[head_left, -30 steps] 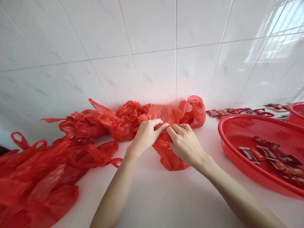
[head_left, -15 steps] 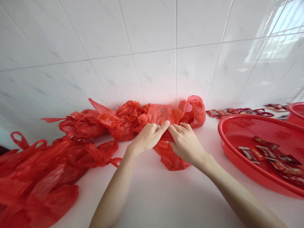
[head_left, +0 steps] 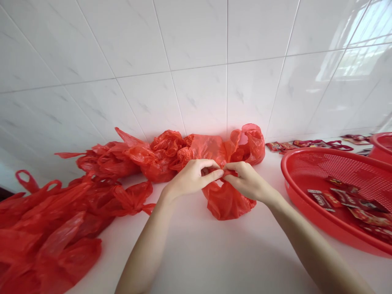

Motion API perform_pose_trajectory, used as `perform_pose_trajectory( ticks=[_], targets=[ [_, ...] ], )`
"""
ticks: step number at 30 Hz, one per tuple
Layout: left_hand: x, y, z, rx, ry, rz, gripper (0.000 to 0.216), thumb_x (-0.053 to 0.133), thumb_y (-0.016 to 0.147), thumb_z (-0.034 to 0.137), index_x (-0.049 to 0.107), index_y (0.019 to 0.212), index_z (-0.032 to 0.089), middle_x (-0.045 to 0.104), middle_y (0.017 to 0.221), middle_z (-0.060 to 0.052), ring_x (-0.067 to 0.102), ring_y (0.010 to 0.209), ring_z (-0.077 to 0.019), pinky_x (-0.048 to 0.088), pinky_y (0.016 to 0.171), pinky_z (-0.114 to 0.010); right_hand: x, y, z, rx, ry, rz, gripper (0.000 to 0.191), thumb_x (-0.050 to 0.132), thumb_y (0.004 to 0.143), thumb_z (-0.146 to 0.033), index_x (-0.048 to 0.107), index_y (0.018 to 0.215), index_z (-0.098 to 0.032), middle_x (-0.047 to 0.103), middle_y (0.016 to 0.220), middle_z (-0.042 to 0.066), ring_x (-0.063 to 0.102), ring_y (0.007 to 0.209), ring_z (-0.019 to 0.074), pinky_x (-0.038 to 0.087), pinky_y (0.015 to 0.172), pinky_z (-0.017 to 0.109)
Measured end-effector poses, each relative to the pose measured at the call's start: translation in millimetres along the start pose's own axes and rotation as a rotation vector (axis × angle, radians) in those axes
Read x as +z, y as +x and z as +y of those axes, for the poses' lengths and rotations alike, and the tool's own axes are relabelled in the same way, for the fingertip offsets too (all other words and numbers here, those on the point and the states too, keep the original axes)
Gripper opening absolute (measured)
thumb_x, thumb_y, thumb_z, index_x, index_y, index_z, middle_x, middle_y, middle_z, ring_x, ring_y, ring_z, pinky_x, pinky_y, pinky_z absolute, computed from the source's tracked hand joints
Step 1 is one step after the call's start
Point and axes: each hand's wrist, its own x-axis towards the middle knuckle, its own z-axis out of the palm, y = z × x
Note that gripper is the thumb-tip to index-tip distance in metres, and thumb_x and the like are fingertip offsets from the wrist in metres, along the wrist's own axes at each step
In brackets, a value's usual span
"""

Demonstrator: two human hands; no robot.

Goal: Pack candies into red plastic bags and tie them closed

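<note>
A thin red plastic bag [head_left: 230, 202] rests on the white tabletop, its gathered top pinched between my two hands. My left hand [head_left: 196, 175] grips it from the left, thumb and fingers pressed together on the plastic. From the right, my right hand [head_left: 245, 179] pinches the same bunched part, its fingertips almost touching those of the left. My fingers hide most of the gathered part, and I cannot tell what the bag contains. Just behind the hands stand more red bags [head_left: 208, 147] against the wall.
Tied red bags [head_left: 45, 228] are heaped at the left. A red plastic basket [head_left: 294, 196] with several wrapped snacks [head_left: 346, 198] stands at the right. Behind it lie more snack packets [head_left: 281, 146] and part of another red basket [head_left: 382, 143]. White tiles [head_left: 196, 94] form the wall.
My right hand has turned so its thumb and fingertips meet the left hand's at the bag's top. More of the bag's lower part shows, spread to the right.
</note>
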Motion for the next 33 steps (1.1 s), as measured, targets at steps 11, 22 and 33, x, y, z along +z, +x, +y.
perform_pose_trajectory(
  ticks=[11,22,33],
  targets=[
    [4,3,-3,-0.028,-0.018,0.027,0.043,0.051,0.097,0.048,0.049,0.065,0.019,0.041,0.062,0.004,0.037,0.057,-0.0111,0.028,0.053,-0.027,-7,2,2,-0.025,0.15,-0.058,0.022,0.05,0.087,-0.025,0.044,0.066,-0.021,0.041,0.062,-0.006,0.037,0.056,0.0095,0.03,0.05,0.025],
    [5,18,-23,-0.115,-0.41,0.163,0.039,0.064,0.084,0.056,0.068,0.075,0.018,0.066,0.078,-0.004,0.062,0.083,-0.0191,0.05,0.073,-0.029,-3,0,3,-0.413,-0.089,0.172,0.02,0.064,0.091,-0.026,0.057,0.109,-0.023,0.066,0.124,0.011,0.064,0.111,0.0236,0.053,0.094,0.042],
    [2,14,-17,-0.014,-0.282,0.136,0.04,0.054,0.095,0.053,0.065,0.078,0.019,0.06,0.077,0.0,0.056,0.078,-0.0164,0.046,0.074,-0.029,-13,1,0,-0.369,0.038,0.118,0.01,0.059,0.093,-0.021,0.064,0.085,-0.02,0.068,0.116,0.009,0.067,0.103,0.0204,0.054,0.09,0.038]
  ],
)
